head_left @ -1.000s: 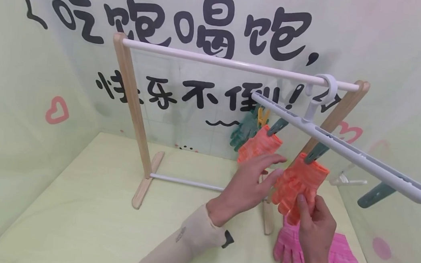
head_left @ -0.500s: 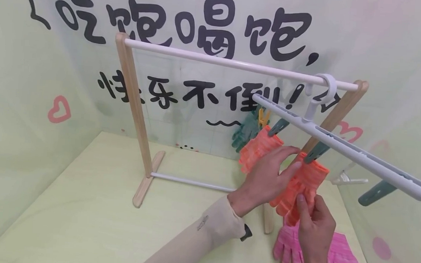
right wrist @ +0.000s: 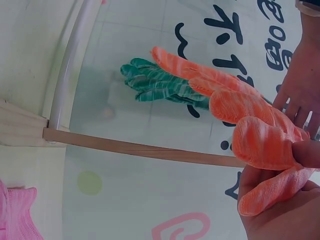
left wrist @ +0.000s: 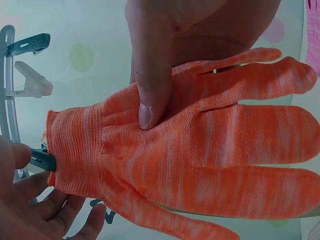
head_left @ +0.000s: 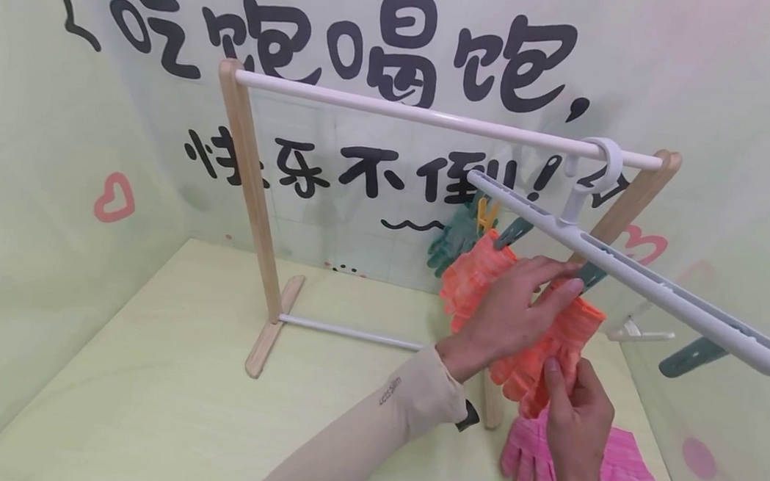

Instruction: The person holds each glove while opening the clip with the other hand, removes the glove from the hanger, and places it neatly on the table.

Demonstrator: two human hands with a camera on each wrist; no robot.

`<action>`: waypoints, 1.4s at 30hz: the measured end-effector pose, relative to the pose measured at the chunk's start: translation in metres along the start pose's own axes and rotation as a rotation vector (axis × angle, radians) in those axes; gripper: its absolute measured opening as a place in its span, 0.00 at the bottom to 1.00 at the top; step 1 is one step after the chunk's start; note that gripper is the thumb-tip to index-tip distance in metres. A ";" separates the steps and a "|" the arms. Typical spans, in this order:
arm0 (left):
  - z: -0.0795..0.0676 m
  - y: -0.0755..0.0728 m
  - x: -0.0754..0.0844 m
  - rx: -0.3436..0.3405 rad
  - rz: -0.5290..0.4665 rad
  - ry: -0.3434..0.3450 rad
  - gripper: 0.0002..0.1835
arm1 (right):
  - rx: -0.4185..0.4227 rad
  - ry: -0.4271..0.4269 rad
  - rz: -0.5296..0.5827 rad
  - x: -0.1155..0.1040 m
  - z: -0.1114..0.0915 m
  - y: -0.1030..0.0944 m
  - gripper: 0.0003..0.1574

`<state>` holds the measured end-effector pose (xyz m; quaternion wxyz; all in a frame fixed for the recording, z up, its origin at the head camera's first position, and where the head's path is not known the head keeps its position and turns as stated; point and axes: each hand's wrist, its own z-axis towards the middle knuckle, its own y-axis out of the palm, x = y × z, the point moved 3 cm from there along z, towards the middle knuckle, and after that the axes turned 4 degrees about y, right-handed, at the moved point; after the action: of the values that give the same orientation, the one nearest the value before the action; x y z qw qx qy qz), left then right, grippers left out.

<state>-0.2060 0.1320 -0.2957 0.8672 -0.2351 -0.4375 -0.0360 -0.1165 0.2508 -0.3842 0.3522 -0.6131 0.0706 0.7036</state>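
Note:
An orange knitted glove (head_left: 575, 326) hangs by its cuff from a green clip (head_left: 592, 277) on a pale grey hanger (head_left: 650, 286). My right hand (head_left: 582, 422) pinches the glove's palm, thumb on the front, as the left wrist view shows. My left hand (head_left: 509, 307) crosses in front of a second orange glove (head_left: 472, 268), which hangs from another green clip (head_left: 514, 232). Its thumb and index fingertips are right at the first glove's clip and cuff, the other fingers extended behind the cuff. In the right wrist view the held glove (right wrist: 255, 112) points its fingers leftward.
The hanger hooks over the white rail (head_left: 399, 110) of a wooden-legged rack (head_left: 249, 195). Beyond hangs a green glove (head_left: 454, 237) near a yellow clip (head_left: 486, 216). Pink gloves (head_left: 632, 469) lie at the table's right side. A free green clip (head_left: 692, 356) hangs at the hanger's near end.
My left hand has moved right and up, from beside the orange glove to its cuff and clip. My right hand has kept its hold on the glove.

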 end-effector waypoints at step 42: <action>0.003 -0.004 -0.002 0.050 -0.328 -0.144 0.20 | -0.011 0.006 -0.036 0.005 0.003 -0.011 0.10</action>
<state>-0.2105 0.1297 -0.2943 0.8216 -0.1409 -0.5319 -0.1491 -0.1127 0.2623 -0.3841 0.3611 -0.6184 0.0565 0.6956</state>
